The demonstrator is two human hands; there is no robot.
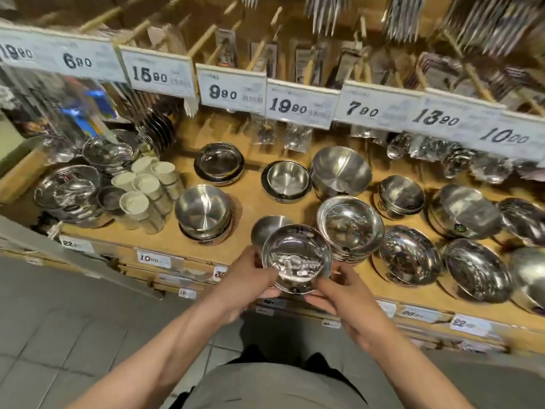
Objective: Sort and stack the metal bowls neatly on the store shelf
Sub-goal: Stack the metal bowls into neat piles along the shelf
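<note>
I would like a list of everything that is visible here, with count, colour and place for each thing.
held bowl: one, shiny silver, above the shelf's front edge, between both hands
bowl stacks: more than a dozen, silver, spread over the shelf
cups: about seven, off-white, at shelf left
wooden shelf: one, light brown, across the middle
price tags: eight on the upper rail, white with dark numbers; smaller ones on the front edge
packaged utensils: many, silver, hanging on pegs above
floor: grey tiles, lower left
left hand: one, fingers curled on the bowl's left rim
right hand: one, gripping the bowl's right underside

Bowl (530, 278) cut off at right edge.
</note>
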